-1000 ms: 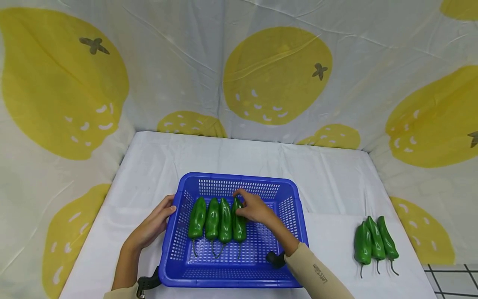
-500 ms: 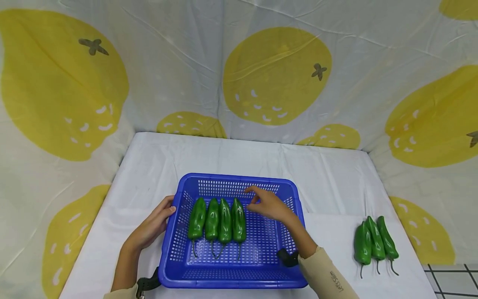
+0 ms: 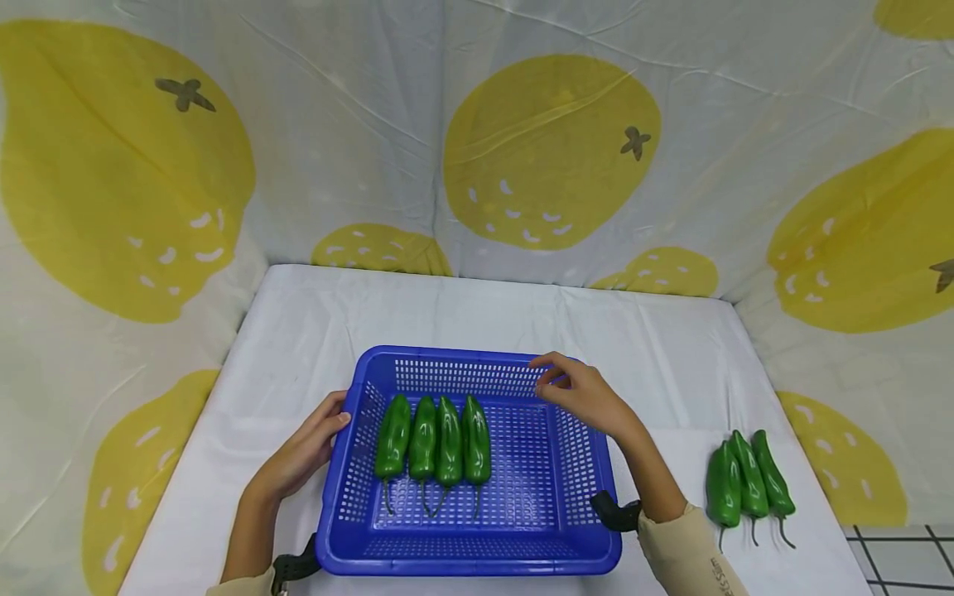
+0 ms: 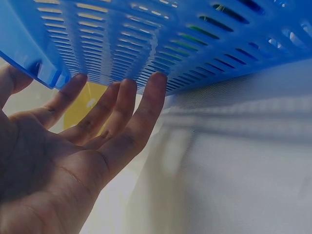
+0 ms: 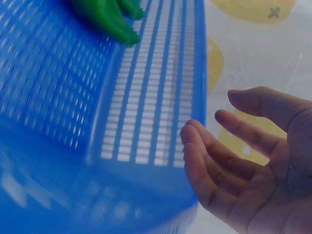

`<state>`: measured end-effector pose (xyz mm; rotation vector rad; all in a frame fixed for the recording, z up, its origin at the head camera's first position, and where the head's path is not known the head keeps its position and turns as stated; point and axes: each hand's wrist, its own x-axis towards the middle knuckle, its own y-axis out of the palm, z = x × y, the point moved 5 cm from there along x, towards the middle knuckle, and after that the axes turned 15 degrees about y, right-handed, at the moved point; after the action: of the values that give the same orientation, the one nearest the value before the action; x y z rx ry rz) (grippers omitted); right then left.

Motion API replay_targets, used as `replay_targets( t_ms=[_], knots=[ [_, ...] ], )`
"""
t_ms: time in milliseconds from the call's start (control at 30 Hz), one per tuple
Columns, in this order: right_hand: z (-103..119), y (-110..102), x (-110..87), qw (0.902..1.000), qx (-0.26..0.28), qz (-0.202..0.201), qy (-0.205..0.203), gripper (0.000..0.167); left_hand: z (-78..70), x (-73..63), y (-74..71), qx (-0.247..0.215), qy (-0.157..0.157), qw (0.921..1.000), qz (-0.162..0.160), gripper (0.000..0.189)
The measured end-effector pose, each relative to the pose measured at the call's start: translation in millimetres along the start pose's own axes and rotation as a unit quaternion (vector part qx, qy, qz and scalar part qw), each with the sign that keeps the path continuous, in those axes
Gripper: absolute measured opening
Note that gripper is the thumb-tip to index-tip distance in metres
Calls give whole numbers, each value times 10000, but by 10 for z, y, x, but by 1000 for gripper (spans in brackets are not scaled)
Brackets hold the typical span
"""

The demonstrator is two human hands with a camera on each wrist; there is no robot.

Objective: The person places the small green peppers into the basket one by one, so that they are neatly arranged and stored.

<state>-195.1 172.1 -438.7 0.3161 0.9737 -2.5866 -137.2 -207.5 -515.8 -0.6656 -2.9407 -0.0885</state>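
Note:
Several glossy green peppers [image 3: 422,437] lie in a row inside the blue plastic basket [image 3: 477,565], stems toward the near side. My left hand [image 3: 300,454] rests against the basket's left side; in the left wrist view its fingers [image 4: 127,131] reach to the slotted outer wall, the thumb close under the rim. Above the basket's far right corner is my right hand [image 3: 583,396], holding nothing, its fingers loosely bent. The right wrist view shows this hand beside the basket wall, with green pepper tips [image 5: 109,22] further in.
On the white cloth [image 3: 671,356] to the right of the basket, 3 more green peppers [image 3: 753,484] lie side by side. A curtain [image 3: 350,149] with yellow lemon prints encloses the back and sides. Dark straps [image 3: 617,511] are at both wrists.
My right hand has let go of the rightmost pepper in the basket and moved right, up to the far right corner. The left hand and the peppers stay in place.

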Motion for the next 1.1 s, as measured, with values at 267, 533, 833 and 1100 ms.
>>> replay_targets(
  t_ms=[267,533,833,1100],
  knots=[
    [-275,-257,-122,9974,63,-698,169,31,-2,7,-3,-11,-7,10000,-9,43],
    [-579,-490,-253,9883,128,-1407,568,28,8,11,-10,4,-3,10000,1,43],
    [-877,-659,-417,9784,-124,-1703,1161,30,21,3,-16,10,-31,10000,-13,43],
    [-1169,-812,-597,9687,-217,-1811,1681,32,35,4,-15,-20,-50,10000,-20,43]
  ],
)
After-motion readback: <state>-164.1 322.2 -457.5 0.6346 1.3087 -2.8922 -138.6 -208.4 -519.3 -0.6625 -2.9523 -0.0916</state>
